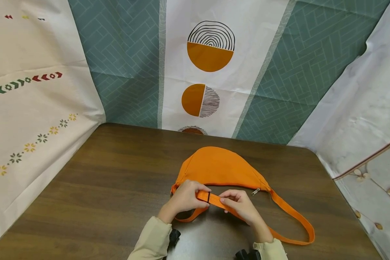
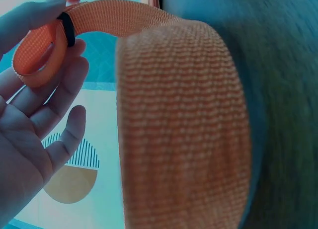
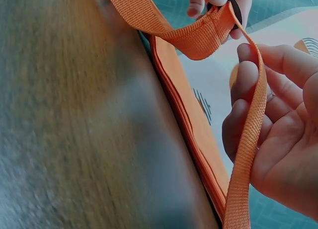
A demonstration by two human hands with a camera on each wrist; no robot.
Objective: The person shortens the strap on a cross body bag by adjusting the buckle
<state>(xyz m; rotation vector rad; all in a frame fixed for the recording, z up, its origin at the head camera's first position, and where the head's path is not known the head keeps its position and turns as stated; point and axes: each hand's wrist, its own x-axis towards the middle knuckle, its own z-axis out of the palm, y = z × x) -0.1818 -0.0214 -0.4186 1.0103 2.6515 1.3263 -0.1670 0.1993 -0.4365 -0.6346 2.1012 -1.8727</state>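
Observation:
An orange waist bag (image 1: pixel 216 167) lies on the table, its curved side toward the back. My left hand (image 1: pixel 186 198) pinches the bag's orange strap beside a black slider buckle (image 1: pixel 208 197). In the left wrist view the strap forms a small loop (image 2: pixel 37 72) at the slider, between thumb and fingers. Just right of the slider, my right hand (image 1: pixel 241 206) pinches the strap between thumb and fingers. From there the strap (image 3: pixel 248 154) runs down past the right palm. A metal zipper pull (image 1: pixel 255 191) hangs at the bag's right end.
The strap's far loop (image 1: pixel 307 227) curves over the brown wooden table (image 1: pixel 117 180) to the right. Patterned cloths hang around it: a teal and white one (image 1: pixel 126 65) behind, a cream one (image 1: pixel 35 108) left, a pale one (image 1: pixel 360 119) right.

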